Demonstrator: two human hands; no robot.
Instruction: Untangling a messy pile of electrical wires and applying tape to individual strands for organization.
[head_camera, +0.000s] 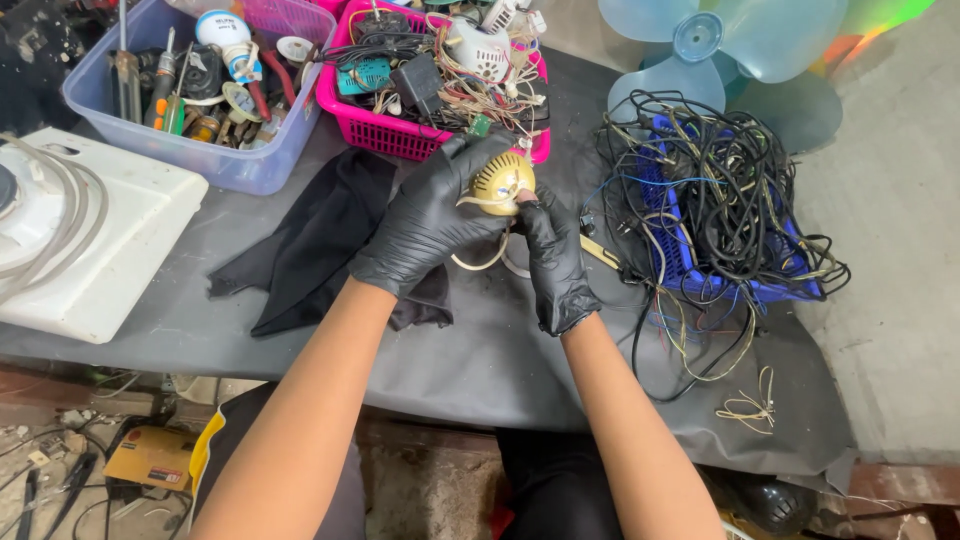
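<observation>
Over the middle of the grey-covered table (520, 350), both black-gloved hands meet around a small round beige part (503, 181) with a slotted, domed face. The left hand (430, 222) wraps it from the left and behind, fingers curled over the top, so the part sits firmly in that hand's grasp. The right hand (553, 255) comes up from below, its fingertips pinched narrowly against the lower right edge of the part; a pale cord (480, 262) loops down from the part between the two wrists. The part is held up off the table, just in front of the pink basket (400, 135).

Under the left forearm lies a crumpled black cloth (320, 235). The pink basket is packed with wires, a black adapter and white plastic pieces. Left of it stands a clear bluish tub (215, 165) full of screwdrivers and small tools. At the far left edge rests a white plastic housing (105, 245). To the right of the hands, a blue basket (700, 260) is nearly buried in a tangle of black cables (720, 190), some spilling onto the table. Beyond it lies a pale blue fan blade (730, 50). A small bundle of thin pale wire (750, 405) sits near the table's front right corner.
</observation>
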